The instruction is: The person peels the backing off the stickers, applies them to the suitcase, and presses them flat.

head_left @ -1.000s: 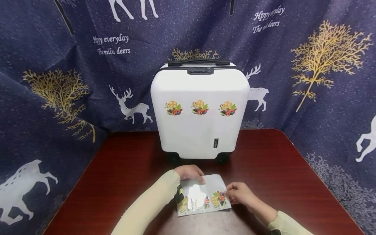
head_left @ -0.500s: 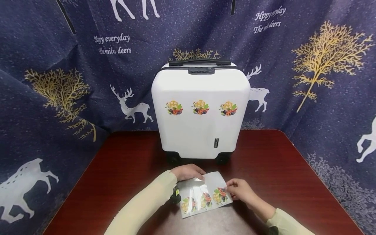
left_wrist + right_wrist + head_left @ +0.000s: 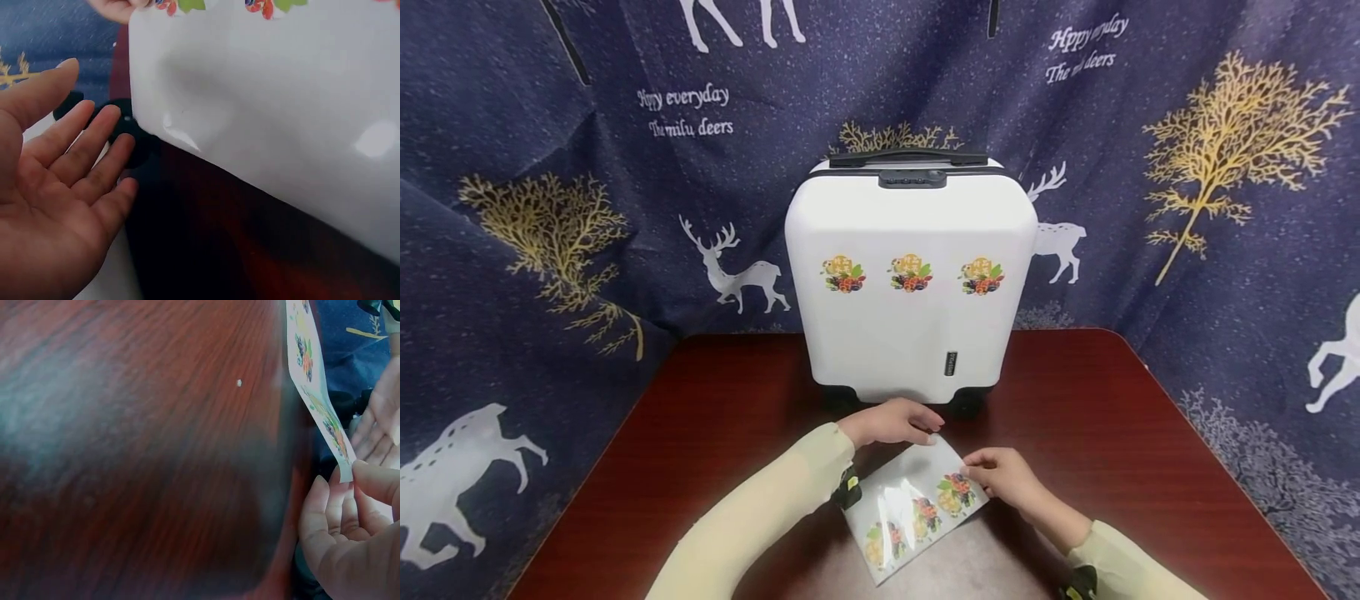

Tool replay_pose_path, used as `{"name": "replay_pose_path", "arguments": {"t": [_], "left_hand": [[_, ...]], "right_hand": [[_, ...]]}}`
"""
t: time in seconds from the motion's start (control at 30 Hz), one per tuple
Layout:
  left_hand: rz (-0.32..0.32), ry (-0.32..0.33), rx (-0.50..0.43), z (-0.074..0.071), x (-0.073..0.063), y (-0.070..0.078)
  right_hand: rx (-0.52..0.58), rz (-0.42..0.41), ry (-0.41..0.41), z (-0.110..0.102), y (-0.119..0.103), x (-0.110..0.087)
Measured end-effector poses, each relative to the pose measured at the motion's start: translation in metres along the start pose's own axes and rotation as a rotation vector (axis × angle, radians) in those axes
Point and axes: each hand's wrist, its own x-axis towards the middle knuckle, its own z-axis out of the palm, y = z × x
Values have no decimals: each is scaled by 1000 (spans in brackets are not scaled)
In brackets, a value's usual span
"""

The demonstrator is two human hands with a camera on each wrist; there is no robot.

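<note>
A glossy white sticker sheet (image 3: 904, 492) with a row of three fruit stickers slants above the near part of the table. My right hand (image 3: 1004, 477) pinches its right edge between thumb and fingers, which the right wrist view shows at the sheet's corner (image 3: 345, 475). My left hand (image 3: 893, 422) hovers at the far edge of the sheet. In the left wrist view that hand (image 3: 69, 181) has its fingers extended and slightly bent, apart from the sheet (image 3: 250, 100), holding nothing.
A white suitcase (image 3: 910, 342) stands upright at the back of the dark red table (image 3: 715, 433), with three matching fruit stickers across its front and a black handle on top. Behind it hangs a blue cloth (image 3: 737, 183) printed with deer. A tiny white speck (image 3: 239, 382) lies on the wood.
My left hand has let go of the sheet and moved up and to the right. The sheet has turned, its right side rising, with my right hand still pinching it.
</note>
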Motion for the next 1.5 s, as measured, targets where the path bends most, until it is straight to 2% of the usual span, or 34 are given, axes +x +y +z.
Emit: {"name": "replay_pose_path", "arguments": {"t": [0.13, 0.4, 0.53, 0.8, 0.9, 1.03, 1.2, 1.37, 1.5], "left_hand": [[10, -28, 129, 4, 4, 10], [28, -34, 409, 14, 11, 23], [41, -41, 442, 16, 11, 26], [115, -30, 487, 13, 10, 28], [112, -10, 462, 12, 9, 26], [115, 63, 397, 7, 3, 22], [126, 220, 275, 1, -10, 11], [87, 375, 77, 2, -21, -4], [37, 512, -32, 4, -28, -11]], "right_hand": [[-15, -46, -10, 3, -1, 1], [10, -143, -39, 9, -5, 0], [14, -156, -34, 11, -8, 0], [6, -163, 11, 12, -13, 1], [5, -173, 17, 11, -14, 2], [61, -185, -51, 7, -14, 3], [120, -158, -174, 2, -12, 1], [118, -124, -305, 1, -3, -9], [89, -132, -342, 1, 1, -17]]}}
